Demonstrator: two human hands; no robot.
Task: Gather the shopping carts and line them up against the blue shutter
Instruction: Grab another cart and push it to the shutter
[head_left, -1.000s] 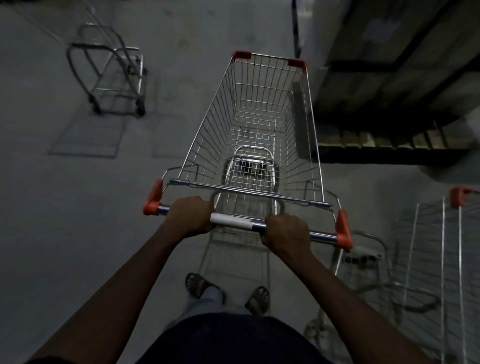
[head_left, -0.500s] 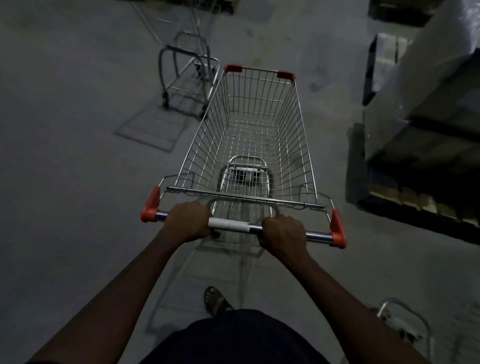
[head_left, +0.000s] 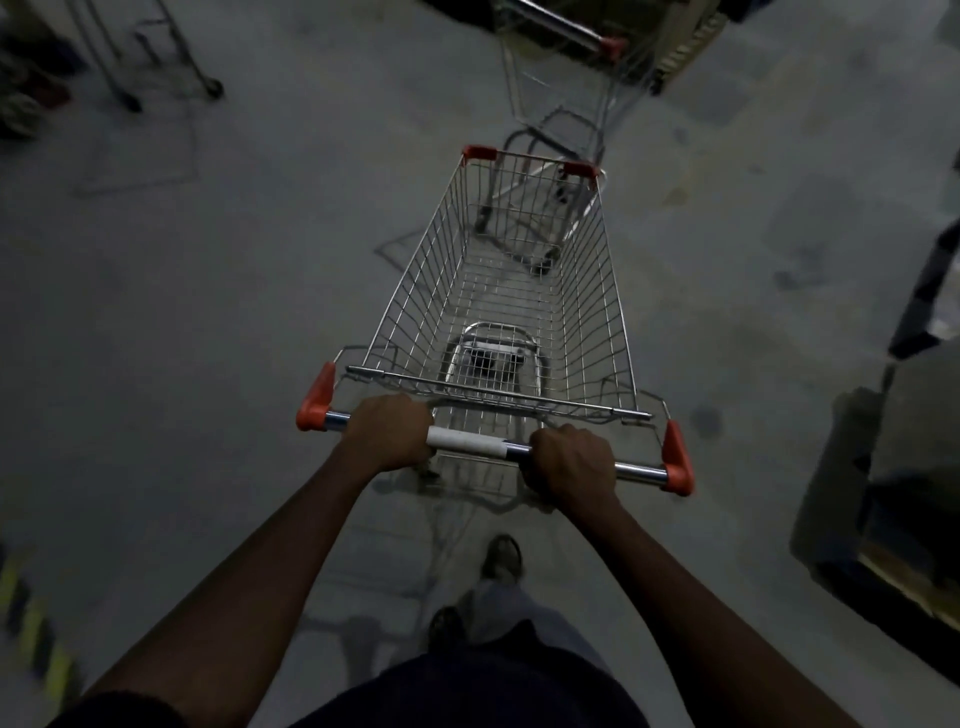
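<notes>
Wire cart (head_left: 511, 291), both hands gripping, points toward second cart (head_left: 558, 98)

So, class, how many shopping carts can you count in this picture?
3. One cart is held by both hands, a second cart stands just ahead of it, and a third cart is partly cut off at top left. Others may lie outside the frame.

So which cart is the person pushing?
Start at the grey concrete floor in the middle of the view. The pushed cart is the empty wire one whose handle bar both the left hand and right hand grip. Unlike the cart ahead, its bar has a white sleeve.
</notes>
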